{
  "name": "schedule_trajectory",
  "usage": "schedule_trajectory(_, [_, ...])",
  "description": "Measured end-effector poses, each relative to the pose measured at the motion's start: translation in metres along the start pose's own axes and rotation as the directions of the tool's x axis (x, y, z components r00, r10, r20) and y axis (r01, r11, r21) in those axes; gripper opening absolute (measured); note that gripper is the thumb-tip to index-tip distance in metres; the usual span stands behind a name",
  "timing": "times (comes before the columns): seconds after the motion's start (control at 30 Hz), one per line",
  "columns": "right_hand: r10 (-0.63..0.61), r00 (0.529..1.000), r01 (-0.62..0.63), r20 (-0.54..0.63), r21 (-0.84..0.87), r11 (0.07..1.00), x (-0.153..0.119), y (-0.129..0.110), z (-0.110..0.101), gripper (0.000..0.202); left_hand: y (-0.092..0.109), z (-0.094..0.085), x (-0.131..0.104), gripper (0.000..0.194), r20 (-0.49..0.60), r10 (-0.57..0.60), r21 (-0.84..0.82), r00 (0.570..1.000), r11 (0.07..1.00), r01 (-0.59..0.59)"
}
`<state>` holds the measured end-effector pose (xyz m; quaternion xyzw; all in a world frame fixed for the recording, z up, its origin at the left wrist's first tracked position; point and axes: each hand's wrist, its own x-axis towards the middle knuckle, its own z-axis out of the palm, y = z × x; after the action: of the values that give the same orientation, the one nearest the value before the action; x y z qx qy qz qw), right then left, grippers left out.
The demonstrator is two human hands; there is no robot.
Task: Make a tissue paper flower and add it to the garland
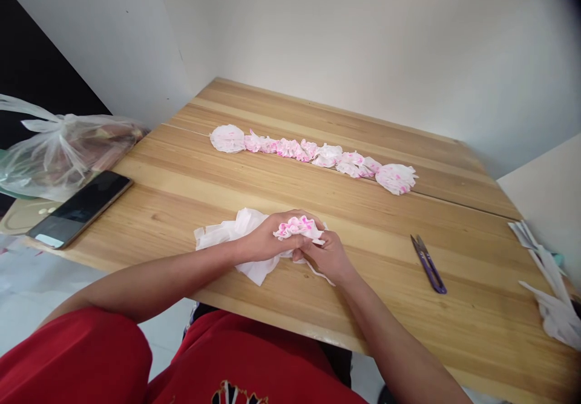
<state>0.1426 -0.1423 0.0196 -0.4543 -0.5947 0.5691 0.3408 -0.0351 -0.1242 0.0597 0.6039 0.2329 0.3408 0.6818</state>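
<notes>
Pinching the pink-and-white ruffle (298, 226) between left hand (269, 235) and right hand (330, 256), I risk its folds loosening if either slackens.

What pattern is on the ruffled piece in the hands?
The ruffled piece is white with bright pink blotches, seen in the head view.

Pink-blotched white ruffles (297, 227), purple-handled snips (429, 264), streaked tan tabletop (367, 222)

Pink-white ruffle (298, 227) partly hidden behind the fingers (314, 250)
</notes>
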Motion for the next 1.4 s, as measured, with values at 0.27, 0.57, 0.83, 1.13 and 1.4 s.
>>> schedule_trajectory(0.27, [-0.006,1.0,0.006,0.003,-0.02,1.0,0.0,-0.005,0.001,0.043,-0.003,0.0,0.002,0.037,-0.055,0.034,0.046,0.998,0.998,-0.032])
schedule_trajectory(0.57, [-0.018,1.0,0.018,0.023,0.012,1.0,0.001,-0.005,0.001,0.035,-0.001,-0.002,0.002,0.04,-0.087,0.196,0.288,0.977,0.943,-0.164])
schedule_trajectory(0.83, [0.002,0.999,-0.002,0.035,0.003,1.0,0.001,-0.007,0.001,0.035,0.001,0.0,-0.001,0.041,-0.095,0.057,0.136,0.994,0.99,-0.044])
schedule_trajectory(1.13, [-0.058,0.995,0.069,-0.086,0.129,0.989,0.004,-0.009,0.003,0.033,-0.007,-0.005,0.006,0.032,-0.012,-0.059,0.231,0.998,0.971,0.06])
schedule_trajectory(1.4, [-0.024,0.993,0.036,-0.114,0.108,0.993,0.004,-0.006,0.004,0.024,-0.003,0.0,0.015,0.026,-0.017,0.005,0.275,1.0,0.961,0.0])
